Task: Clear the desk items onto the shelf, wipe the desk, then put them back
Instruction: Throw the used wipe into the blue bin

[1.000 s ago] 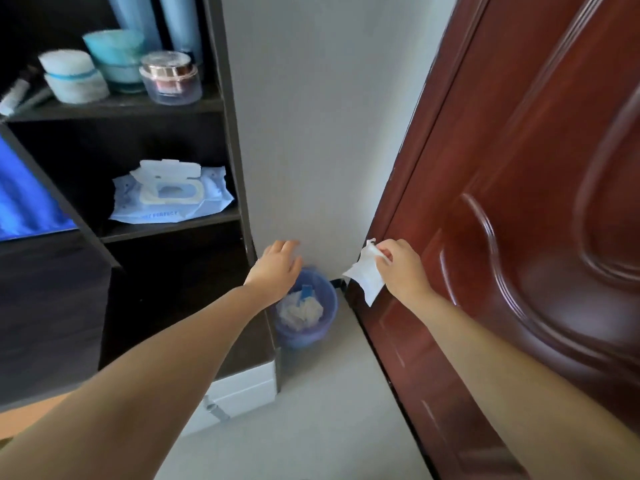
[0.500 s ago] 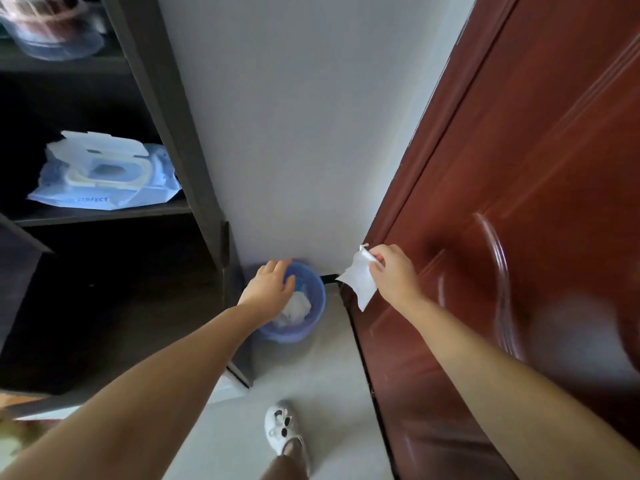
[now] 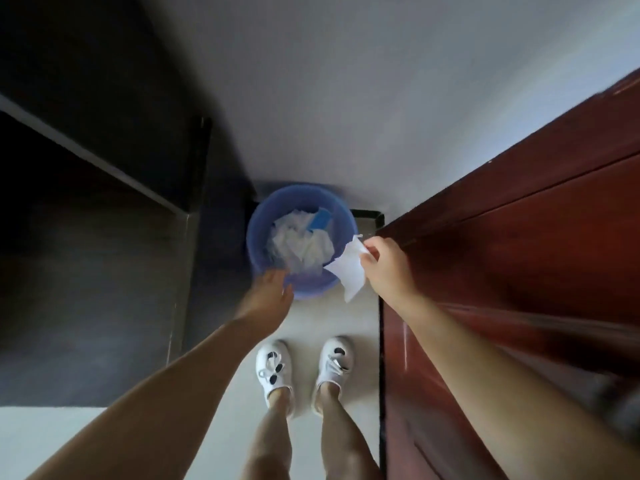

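A blue waste bin (image 3: pixel 263 216) stands on the floor against the wall, holding crumpled white wipes and a blue scrap. My right hand (image 3: pixel 388 268) pinches a white wet wipe (image 3: pixel 348 271) that hangs just over the bin's right rim. My left hand (image 3: pixel 272 292) rests at the bin's near-left rim, fingers against the edge; its grip on the rim is unclear. The desk and its items are out of view.
A dark shelf unit (image 3: pixel 104 202) fills the left side, its side panel close beside the bin. A red-brown wooden door (image 3: pixel 512 271) stands on the right. My two feet in white shoes (image 3: pixel 304 365) stand on pale floor just before the bin.
My view has tipped down from the shelves to the floor. Both hands have lowered towards the bin; the wipe now hangs at its right rim and my left hand has reached its near rim.
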